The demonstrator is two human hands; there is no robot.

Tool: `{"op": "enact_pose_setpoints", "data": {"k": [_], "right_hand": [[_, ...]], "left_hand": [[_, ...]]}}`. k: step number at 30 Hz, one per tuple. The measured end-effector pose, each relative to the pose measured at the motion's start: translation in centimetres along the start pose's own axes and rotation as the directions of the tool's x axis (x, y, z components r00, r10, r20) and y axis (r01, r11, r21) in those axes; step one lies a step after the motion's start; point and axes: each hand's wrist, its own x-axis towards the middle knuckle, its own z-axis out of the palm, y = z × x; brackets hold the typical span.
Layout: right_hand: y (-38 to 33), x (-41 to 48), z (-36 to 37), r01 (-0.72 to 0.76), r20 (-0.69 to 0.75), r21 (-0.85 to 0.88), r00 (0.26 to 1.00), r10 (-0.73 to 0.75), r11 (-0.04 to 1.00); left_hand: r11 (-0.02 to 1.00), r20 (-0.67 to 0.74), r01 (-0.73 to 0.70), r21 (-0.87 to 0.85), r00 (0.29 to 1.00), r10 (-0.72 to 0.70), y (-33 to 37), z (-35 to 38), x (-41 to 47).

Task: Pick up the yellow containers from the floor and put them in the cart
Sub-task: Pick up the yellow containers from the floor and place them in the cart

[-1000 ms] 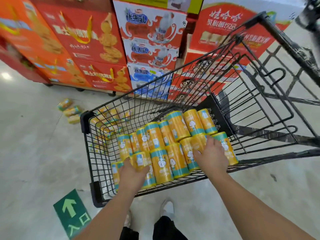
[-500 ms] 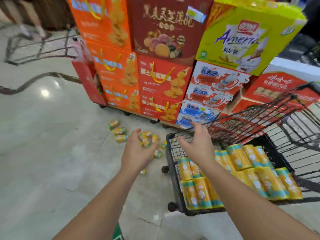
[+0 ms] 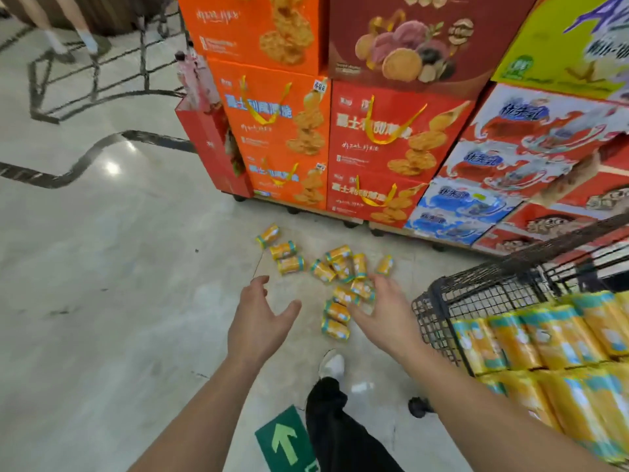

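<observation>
Several yellow containers [image 3: 335, 267] with teal bands lie scattered on the pale floor in front of the stacked boxes. My left hand [image 3: 260, 320] is stretched out over the floor, fingers spread, holding nothing, left of the pile. My right hand [image 3: 384, 313] is also open, its fingers just over the nearest containers [image 3: 337, 318]. The black wire cart [image 3: 439, 301] stands at the right, holding several yellow containers [image 3: 551, 338] laid in rows.
Stacked orange, red and blue gift boxes [image 3: 374, 137] on a wheeled pallet rise behind the containers. My leg and white shoe [image 3: 332, 364] are between my arms. A green arrow sticker [image 3: 286, 441] marks the floor. Someone's legs [image 3: 64, 32] stand far left.
My hands left the cart's containers and swung left and out over the floor pile. The view turned from the cart toward the scattered containers.
</observation>
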Motion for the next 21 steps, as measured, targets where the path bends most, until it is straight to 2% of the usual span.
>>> {"op": "enact_pose_setpoints", "data": {"k": [5,10,17,21], "right_hand": [[0.6,9.3,6.4,-0.082,0.088,0.001,0.993,0.082,0.997],[5.0,16.5,14.1,-0.18,0.133,-0.116,0.972,0.195,0.977],[17.5,20.5,31.3,-0.331,0.181,-0.319,0.898,0.4,0.888],[25.2,22.5,42.2,-0.376,0.103,-0.335,0.896,0.431,0.864]], "left_hand": [[0.984,0.093,-0.036,0.174,0.995,0.019,-0.3,2.4,11.3],[0.926,0.282,-0.187,0.328,0.955,0.093,-2.8,9.9,21.7],[0.786,0.634,-0.477,0.394,0.76,0.143,-13.5,28.9,33.9],[0.666,0.76,-0.668,0.332,0.607,0.23,-20.8,41.9,39.6]]}}
